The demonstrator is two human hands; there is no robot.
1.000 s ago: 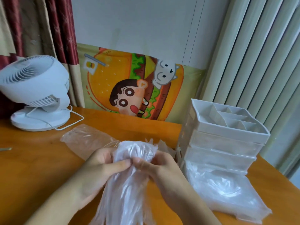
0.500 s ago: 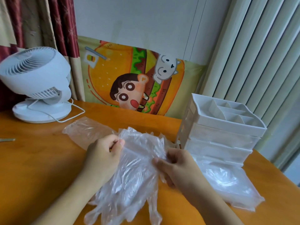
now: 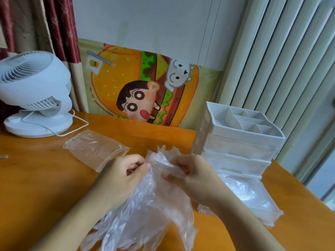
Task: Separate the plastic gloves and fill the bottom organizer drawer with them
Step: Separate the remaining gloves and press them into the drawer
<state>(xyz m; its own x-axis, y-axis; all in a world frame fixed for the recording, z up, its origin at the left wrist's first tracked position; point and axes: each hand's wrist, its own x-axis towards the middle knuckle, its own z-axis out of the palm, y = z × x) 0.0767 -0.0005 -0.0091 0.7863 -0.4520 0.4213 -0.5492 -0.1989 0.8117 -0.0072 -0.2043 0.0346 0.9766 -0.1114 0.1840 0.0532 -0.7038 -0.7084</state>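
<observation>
Fan (image 3: pixel 34 93), empty bag (image 3: pixel 94 149) (beside gloves (image 3: pixel 150 205))

At the table's (image 3: pixel 36 178) near edge, my left hand (image 3: pixel 123 171) and right hand (image 3: pixel 188 174) pinch the cuff of clear plastic gloves (image 3: pixel 148 211); the white organizer (image 3: pixel 239 142) stands toward the right edge, bottom drawer (image 3: pixel 253 200) open.

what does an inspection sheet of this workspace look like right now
surface: orange wooden table.
job's things: plastic gloves bunched between both hands; white organizer, bottom drawer pulled out, holding clear plastic.
clutter: clear plastic bag behind the hands; small grey item at left edge.
hands: left hand and right hand pinch the gloves.
cables: fan cord looped on table.
surroundings: white fan, cartoon poster, curtains.
</observation>
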